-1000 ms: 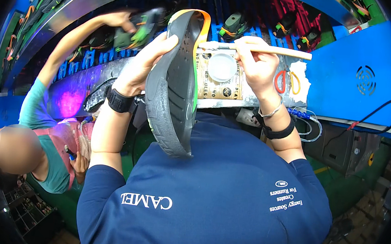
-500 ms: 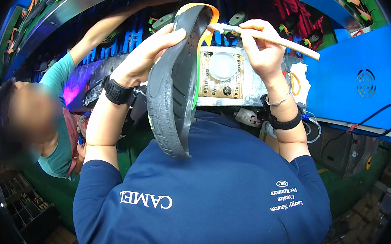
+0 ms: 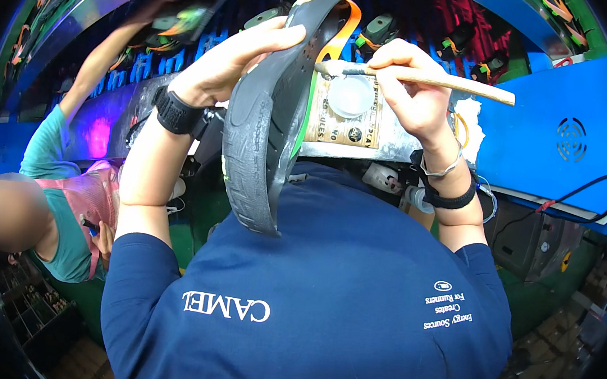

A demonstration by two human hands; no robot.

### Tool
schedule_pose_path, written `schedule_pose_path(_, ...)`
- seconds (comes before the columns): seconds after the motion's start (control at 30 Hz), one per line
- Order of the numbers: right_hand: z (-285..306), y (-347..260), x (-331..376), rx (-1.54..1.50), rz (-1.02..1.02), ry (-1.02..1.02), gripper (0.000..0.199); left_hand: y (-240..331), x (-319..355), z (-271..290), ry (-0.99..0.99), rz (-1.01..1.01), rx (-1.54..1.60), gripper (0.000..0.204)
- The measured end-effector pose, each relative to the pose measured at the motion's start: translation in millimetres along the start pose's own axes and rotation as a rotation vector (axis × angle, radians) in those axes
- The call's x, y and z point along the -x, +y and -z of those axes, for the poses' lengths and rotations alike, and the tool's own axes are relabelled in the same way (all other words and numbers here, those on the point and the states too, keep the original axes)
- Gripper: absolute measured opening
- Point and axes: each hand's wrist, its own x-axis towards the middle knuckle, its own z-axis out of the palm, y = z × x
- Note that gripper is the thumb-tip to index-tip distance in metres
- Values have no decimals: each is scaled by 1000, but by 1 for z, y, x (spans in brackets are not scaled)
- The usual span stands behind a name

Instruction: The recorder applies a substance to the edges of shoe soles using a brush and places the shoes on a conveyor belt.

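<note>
A black sandal [image 3: 256,142] with a bright green edge and an orange strap [image 3: 352,25] stands on end, its heel or toe tip pointing down toward my chest. My left hand [image 3: 239,57] is closed round its upper part, thumb on the near side. In my right hand [image 3: 416,98] I grip a wooden-handled brush [image 3: 471,84] like a pencil. Its whitish bristle end is at the sandal's side, just under the orange strap; whether it touches, I cannot tell. Below the brush, a translucent round cup [image 3: 350,96] sits on printed brown cardboard [image 3: 326,132].
Beyond my hands runs a line of blue racks [image 3: 141,67] bearing several black sandals [image 3: 379,31]. A blue machine casing [image 3: 532,130] with a vent stands on the right, a cable beside it. At left, a co-worker in a teal shirt [image 3: 59,258] reaches toward the racks.
The sandal and my left hand have risen slightly. My right hand and the brush have shifted a little right and down. The co-worker has leaned left, with a blurred sandal by their raised hand.
</note>
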Motion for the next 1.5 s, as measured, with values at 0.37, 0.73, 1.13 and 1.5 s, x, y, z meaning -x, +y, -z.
schedule_pose_path(0.37, 0, -14, -2, -94, 5, -180, 7, -3, -13, 11, -133, 31, -99, 45)
schedule_pose_path(0.73, -11, -30, -2, -146, 35, -261, 8, -9, -27, 22, -175, 4, -195, 46)
schedule_pose_path(1.13, 6, -31, -3, -413, -87, 46, 11, -5, -36, 47, 24, -60, -124, 34)
schedule_pose_path(1.5, 89, -33, 56, -461, -152, 734, 14, 140, -137, 10, 620, -1441, -438, 84)
